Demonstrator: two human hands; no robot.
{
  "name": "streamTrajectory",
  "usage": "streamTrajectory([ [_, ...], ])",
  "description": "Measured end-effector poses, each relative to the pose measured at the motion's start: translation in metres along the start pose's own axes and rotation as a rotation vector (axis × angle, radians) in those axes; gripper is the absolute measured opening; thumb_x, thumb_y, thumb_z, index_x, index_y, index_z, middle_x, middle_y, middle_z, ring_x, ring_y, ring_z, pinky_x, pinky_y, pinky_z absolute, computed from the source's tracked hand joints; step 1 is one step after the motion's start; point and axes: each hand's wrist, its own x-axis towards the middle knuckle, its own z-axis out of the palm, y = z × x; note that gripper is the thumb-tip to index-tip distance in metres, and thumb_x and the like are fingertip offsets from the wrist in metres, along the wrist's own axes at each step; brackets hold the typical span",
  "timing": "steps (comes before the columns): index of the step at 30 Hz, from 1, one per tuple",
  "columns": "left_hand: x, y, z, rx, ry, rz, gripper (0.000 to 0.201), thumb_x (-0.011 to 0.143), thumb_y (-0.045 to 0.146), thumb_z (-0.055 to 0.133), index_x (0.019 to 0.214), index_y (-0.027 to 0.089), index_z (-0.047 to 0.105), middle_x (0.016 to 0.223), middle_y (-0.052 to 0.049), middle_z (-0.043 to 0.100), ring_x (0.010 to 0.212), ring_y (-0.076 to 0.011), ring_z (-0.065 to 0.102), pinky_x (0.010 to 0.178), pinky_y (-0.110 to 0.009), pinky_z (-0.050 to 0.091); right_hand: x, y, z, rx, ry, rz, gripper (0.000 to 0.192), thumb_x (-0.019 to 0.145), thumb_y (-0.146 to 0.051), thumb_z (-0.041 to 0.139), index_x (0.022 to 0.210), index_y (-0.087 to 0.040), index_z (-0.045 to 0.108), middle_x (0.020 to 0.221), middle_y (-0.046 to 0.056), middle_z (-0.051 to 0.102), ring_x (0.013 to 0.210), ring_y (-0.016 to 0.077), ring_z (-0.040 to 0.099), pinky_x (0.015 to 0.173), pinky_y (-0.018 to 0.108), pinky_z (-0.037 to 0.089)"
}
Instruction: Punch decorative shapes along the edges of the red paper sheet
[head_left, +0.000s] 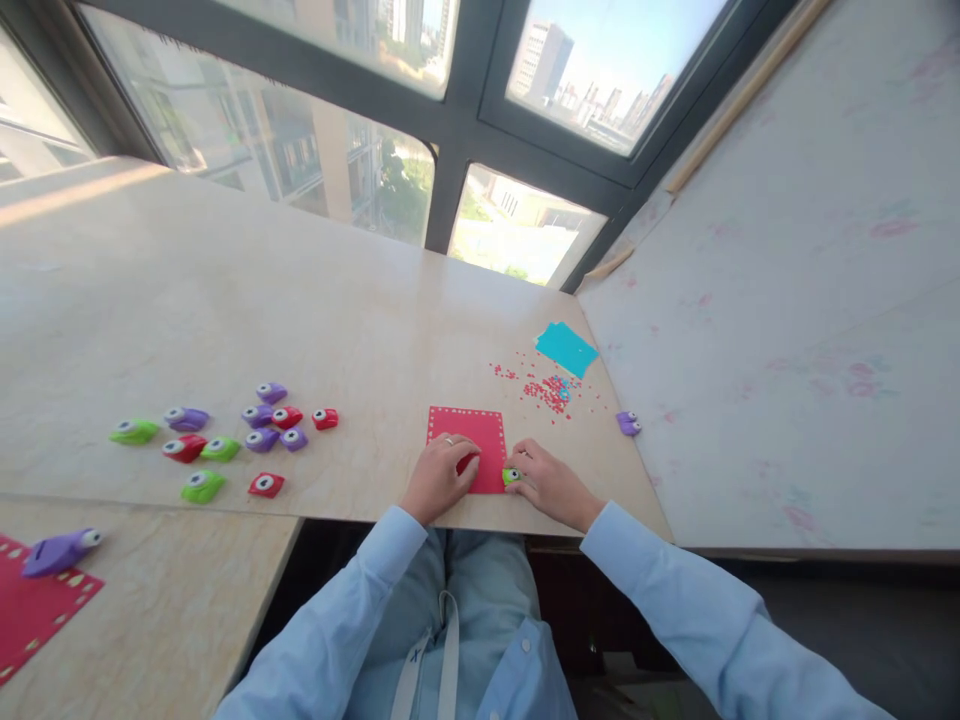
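Note:
A red sheet of paper lies on the counter before me, with small punched holes along its top edge and partly down its sides. My left hand rests on the sheet's left part, its fingers curled and the fingertips against the paper. At the sheet's right edge, my right hand is closed around a small green craft punch. The punch sits on the paper's edge, and my fingers cover part of it.
Red punched bits are scattered near blue paper pieces. Several purple, red and green punches stand to the left. A purple punch lies by the wall. At lower left, another purple punch sits on a punched red sheet.

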Motion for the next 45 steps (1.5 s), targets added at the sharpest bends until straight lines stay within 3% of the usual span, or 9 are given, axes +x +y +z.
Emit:
streamTrajectory([
  [3, 0.0, -0.001, 0.001, 0.004, 0.01, -0.014, 0.014, 0.087, 0.017, 0.058, 0.094, 0.02, 0.07, 0.099, -0.005, 0.073, 0.094, -0.0204, 0.065, 0.087, -0.036, 0.051, 0.009, 0.03, -0.001, 0.034, 0.095, 0.019, 0.018, 0.085, -0.014, 0.063, 0.102, -0.019, 0.064, 0.11, 0.009, 0.059, 0.101, 0.0211, 0.06, 0.092, 0.037, 0.05],
  [6, 0.0, -0.002, 0.001, 0.027, 0.019, -0.01, 0.015, 0.088, 0.018, 0.057, 0.094, 0.02, 0.07, 0.099, -0.005, 0.073, 0.093, -0.0206, 0.065, 0.086, -0.036, 0.052, 0.019, 0.072, -0.013, 0.102, 0.44, 0.25, 0.005, 0.085, -0.021, 0.062, 0.089, -0.018, 0.063, 0.099, 0.01, 0.061, 0.099, 0.0245, 0.059, 0.095, 0.045, 0.049],
  [10, 0.0, -0.003, 0.001, 0.041, 0.033, 0.008, 0.015, 0.089, 0.02, 0.056, 0.095, 0.021, 0.07, 0.099, -0.006, 0.073, 0.092, -0.0198, 0.066, 0.084, -0.035, 0.052, 0.019, 0.104, -0.027, 0.598, 0.825, 0.592, 0.042, 0.079, -0.055, 0.067, 0.094, -0.016, 0.06, 0.089, 0.006, 0.06, 0.084, 0.021, 0.059, 0.079, 0.043, 0.057],
  [14, 0.001, -0.003, 0.0, 0.029, 0.035, -0.012, 0.016, 0.091, 0.021, 0.054, 0.095, 0.021, 0.069, 0.098, -0.005, 0.073, 0.092, -0.019, 0.066, 0.084, -0.035, 0.053, 0.003, 0.08, -0.017, 1.157, 0.703, 0.567, 0.057, 0.069, -0.063, 0.076, 0.099, -0.019, 0.056, 0.097, 0.004, 0.061, 0.092, 0.0208, 0.066, 0.071, 0.033, 0.059],
  [20, 0.002, -0.003, 0.0, 0.018, 0.026, -0.053, 0.017, 0.092, 0.024, 0.053, 0.096, 0.021, 0.069, 0.098, -0.004, 0.073, 0.092, -0.0182, 0.065, 0.085, -0.035, 0.052, -0.01, 0.028, 0.015, 1.538, 0.114, 0.453, 0.049, 0.078, -0.06, 0.071, 0.101, -0.019, 0.058, 0.127, 0.013, 0.06, 0.111, 0.0276, 0.065, 0.089, 0.046, 0.057],
  [25, 0.003, -0.002, -0.001, 0.016, 0.02, -0.073, 0.017, 0.092, 0.025, 0.054, 0.095, 0.022, 0.07, 0.098, -0.005, 0.073, 0.091, -0.018, 0.066, 0.084, -0.034, 0.052, 0.001, 0.028, 0.008, 1.255, 0.727, 0.314, 0.044, 0.079, -0.057, 0.073, 0.102, -0.023, 0.06, 0.141, 0.011, 0.051, 0.134, 0.0263, 0.047, 0.115, 0.048, 0.036],
  [32, 0.003, -0.002, 0.0, 0.025, 0.034, -0.098, 0.018, 0.091, 0.028, 0.053, 0.095, 0.022, 0.071, 0.099, -0.005, 0.073, 0.092, -0.0183, 0.067, 0.085, -0.034, 0.053, 0.003, 0.021, 0.014, 1.507, 0.316, 0.271, 0.042, 0.086, -0.059, 0.062, 0.107, -0.023, 0.057, 0.144, 0.009, 0.045, 0.117, 0.0255, 0.059, 0.088, 0.047, 0.058],
  [38, 0.004, 0.001, -0.001, 0.034, 0.035, -0.106, 0.018, 0.09, 0.028, 0.054, 0.094, 0.022, 0.071, 0.097, -0.004, 0.074, 0.09, -0.0181, 0.067, 0.084, -0.034, 0.054, 0.007, 0.021, 0.024, 0.92, 0.847, 0.198, 0.039, 0.092, -0.058, 0.052, 0.111, -0.024, 0.054, 0.14, 0.013, 0.05, 0.136, 0.0259, 0.044, 0.116, 0.049, 0.034],
  [45, 0.004, -0.001, 0.0, 0.033, 0.036, -0.114, 0.019, 0.091, 0.03, 0.055, 0.094, 0.022, 0.071, 0.097, -0.005, 0.074, 0.09, -0.0179, 0.067, 0.084, -0.033, 0.054, 0.0, 0.03, 0.03, 1.183, 0.847, 0.244, 0.039, 0.088, -0.056, 0.062, 0.107, -0.022, 0.054, 0.114, 0.011, 0.064, 0.1, 0.0217, 0.067, 0.087, 0.039, 0.055],
])
